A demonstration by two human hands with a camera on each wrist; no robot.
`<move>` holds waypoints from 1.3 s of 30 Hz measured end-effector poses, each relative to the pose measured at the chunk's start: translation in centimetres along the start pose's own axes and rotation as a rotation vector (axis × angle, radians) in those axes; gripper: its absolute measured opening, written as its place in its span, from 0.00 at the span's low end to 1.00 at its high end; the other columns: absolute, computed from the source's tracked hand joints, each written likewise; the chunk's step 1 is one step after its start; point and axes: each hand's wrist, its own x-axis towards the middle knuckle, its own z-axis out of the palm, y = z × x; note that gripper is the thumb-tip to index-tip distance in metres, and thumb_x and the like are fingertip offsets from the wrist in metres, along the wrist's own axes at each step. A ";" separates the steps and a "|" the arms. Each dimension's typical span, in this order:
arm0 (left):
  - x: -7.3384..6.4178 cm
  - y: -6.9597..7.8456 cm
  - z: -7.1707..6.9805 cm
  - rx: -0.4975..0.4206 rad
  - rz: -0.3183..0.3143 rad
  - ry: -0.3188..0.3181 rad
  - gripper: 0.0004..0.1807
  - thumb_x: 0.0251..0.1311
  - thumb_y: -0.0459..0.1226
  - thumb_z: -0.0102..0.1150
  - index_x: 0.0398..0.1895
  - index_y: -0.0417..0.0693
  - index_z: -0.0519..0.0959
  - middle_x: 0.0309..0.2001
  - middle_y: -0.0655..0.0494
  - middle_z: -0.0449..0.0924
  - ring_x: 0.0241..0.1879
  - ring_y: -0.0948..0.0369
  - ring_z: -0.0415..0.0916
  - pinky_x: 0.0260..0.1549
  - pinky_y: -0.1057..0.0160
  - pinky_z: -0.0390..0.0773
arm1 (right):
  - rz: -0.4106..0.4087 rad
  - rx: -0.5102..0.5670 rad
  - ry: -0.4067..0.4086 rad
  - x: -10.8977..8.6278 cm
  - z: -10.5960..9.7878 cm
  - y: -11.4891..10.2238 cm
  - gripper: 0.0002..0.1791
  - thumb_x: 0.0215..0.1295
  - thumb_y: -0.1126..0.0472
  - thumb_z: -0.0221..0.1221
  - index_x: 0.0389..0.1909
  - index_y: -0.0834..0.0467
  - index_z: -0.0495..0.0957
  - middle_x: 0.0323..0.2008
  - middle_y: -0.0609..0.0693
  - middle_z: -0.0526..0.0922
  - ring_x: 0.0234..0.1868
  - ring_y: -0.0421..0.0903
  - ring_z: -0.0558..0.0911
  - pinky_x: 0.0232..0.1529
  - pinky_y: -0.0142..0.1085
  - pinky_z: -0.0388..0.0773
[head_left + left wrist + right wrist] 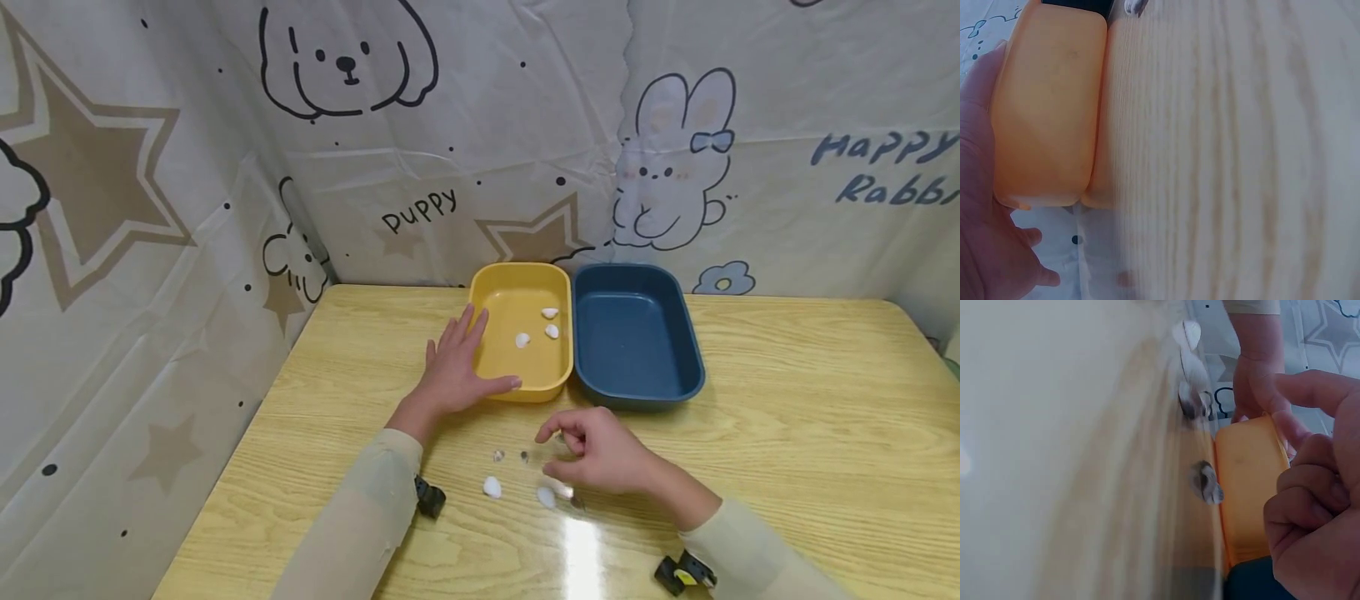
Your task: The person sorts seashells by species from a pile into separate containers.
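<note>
My left hand (pixel 456 379) rests on the near left corner of the yellow tray (pixel 561 385), fingers spread along its left rim and thumb at the front edge. Three white shells (pixel 522 340) lie inside that tray. Over the table, my right hand (pixel 603 450) hovers with thumb and index finger apart and the other fingers curled, nothing between them. Below and left of it lie a white shell (pixel 492 487), a second pale shell (pixel 546 497) and a dark shell (pixel 577 502). Small shells (pixel 498 456) sit nearer the tray; the right wrist view shows a dark-streaked shell (pixel 1205 482).
A dark blue tray (pixel 693 379) with a bare floor stands against the yellow tray's right side. Behind the wooden table (pixel 810 417) hangs a printed curtain (pixel 525 125), which also runs along the left. A bright glare streak crosses the table's front.
</note>
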 end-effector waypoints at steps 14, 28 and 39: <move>-0.2 -0.2 0.0 -0.007 0.004 0.000 0.67 0.45 0.76 0.59 0.82 0.59 0.42 0.81 0.60 0.30 0.78 0.51 0.30 0.67 0.33 0.38 | 0.029 0.000 -0.177 -1.3 1.1 1.3 0.14 0.54 0.63 0.73 0.42 0.49 0.85 0.12 0.35 0.59 0.15 0.32 0.58 0.46 0.33 0.76; -0.1 -0.2 -0.1 -0.004 0.009 -0.006 0.66 0.45 0.76 0.58 0.82 0.62 0.39 0.81 0.60 0.30 0.77 0.52 0.29 0.67 0.34 0.37 | -0.078 -0.007 -0.178 -1.3 1.5 1.4 0.13 0.56 0.68 0.70 0.39 0.48 0.89 0.11 0.32 0.58 0.14 0.30 0.56 0.20 0.25 0.60; -0.1 -0.3 0.0 -0.004 0.021 -0.001 0.66 0.45 0.76 0.58 0.82 0.62 0.39 0.81 0.59 0.30 0.77 0.52 0.29 0.67 0.33 0.37 | -0.024 -0.139 -0.181 -1.4 1.6 1.2 0.12 0.54 0.54 0.75 0.37 0.43 0.85 0.11 0.35 0.63 0.14 0.31 0.61 0.22 0.27 0.65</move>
